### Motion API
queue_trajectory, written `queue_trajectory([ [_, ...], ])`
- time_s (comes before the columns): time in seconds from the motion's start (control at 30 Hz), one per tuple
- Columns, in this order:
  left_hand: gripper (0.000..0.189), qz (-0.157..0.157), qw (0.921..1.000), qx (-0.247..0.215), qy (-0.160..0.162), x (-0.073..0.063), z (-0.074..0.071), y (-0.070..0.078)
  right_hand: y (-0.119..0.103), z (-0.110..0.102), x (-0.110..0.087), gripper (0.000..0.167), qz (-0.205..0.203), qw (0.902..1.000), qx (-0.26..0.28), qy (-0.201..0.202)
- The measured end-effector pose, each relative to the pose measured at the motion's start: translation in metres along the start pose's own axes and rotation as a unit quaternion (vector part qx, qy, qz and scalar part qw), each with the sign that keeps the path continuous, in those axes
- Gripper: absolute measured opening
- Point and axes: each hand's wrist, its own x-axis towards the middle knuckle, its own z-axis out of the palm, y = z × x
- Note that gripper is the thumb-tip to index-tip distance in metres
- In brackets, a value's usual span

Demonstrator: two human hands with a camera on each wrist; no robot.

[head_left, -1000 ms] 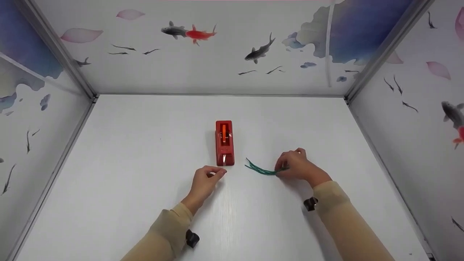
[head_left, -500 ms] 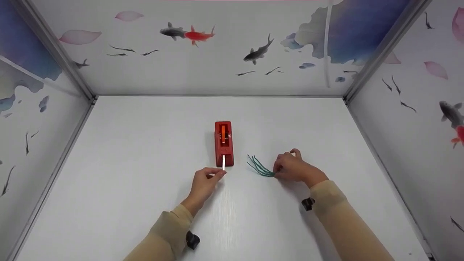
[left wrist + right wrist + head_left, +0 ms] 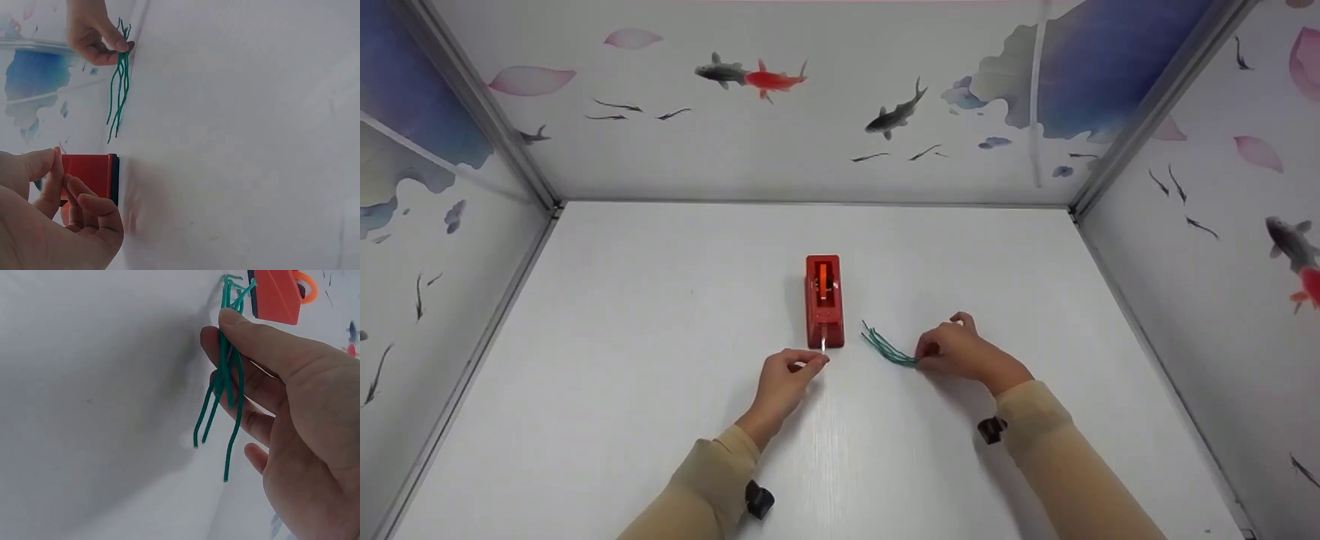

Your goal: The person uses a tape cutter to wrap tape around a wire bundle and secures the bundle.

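A red tape dispenser (image 3: pixel 824 315) with an orange core stands on the white table. Just in front of it my left hand (image 3: pixel 784 386) pinches the end of a short strip of clear tape (image 3: pixel 823 344) that runs from the dispenser's front. To the right, my right hand (image 3: pixel 964 355) holds a bundle of green wires (image 3: pixel 889 349) between thumb and fingers. Their loose ends fan out toward the dispenser. In the right wrist view the green wires (image 3: pixel 233 399) stick out on both sides of the pinch, several of them, slightly bent.
White panels printed with fish and petals enclose the table at the back (image 3: pixel 810 135), left and right. A black wrist camera (image 3: pixel 760 500) sits by the left sleeve, another black camera (image 3: pixel 992 430) by the right.
My right hand has shifted a little to the left with the green wires, bringing them closer to the dispenser. The left hand has stayed nearly still at the tape's end.
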Motion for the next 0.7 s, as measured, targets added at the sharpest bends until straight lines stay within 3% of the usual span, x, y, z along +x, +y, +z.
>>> queue_trajectory([
  [0.27, 0.02, -0.005, 1.0, 0.003, 0.001, -0.001, -0.001, 0.001, -0.007, 0.001, -0.002, 0.007, -0.005, 0.9994, 0.032, -0.016],
  [0.4, 0.02, -0.005, 1.0, 0.007, -0.002, -0.001, 0.001, 0.003, -0.017, 0.001, -0.001, 0.002, 0.01, 0.9982, 0.052, -0.027],
  [0.53, 0.02, -0.001, 1.0, 0.004, -0.002, -0.001, -0.001, 0.004, -0.028, 0.003, 0.002, 0.007, 0.025, 0.9971, 0.064, -0.034],
  [0.7, 0.019, 0.006, 1.0, 0.004, -0.001, -0.001, -0.001, 0.003, -0.032, 0.0, 0.001, 0.004, -0.012, 0.9976, 0.058, -0.037],
])
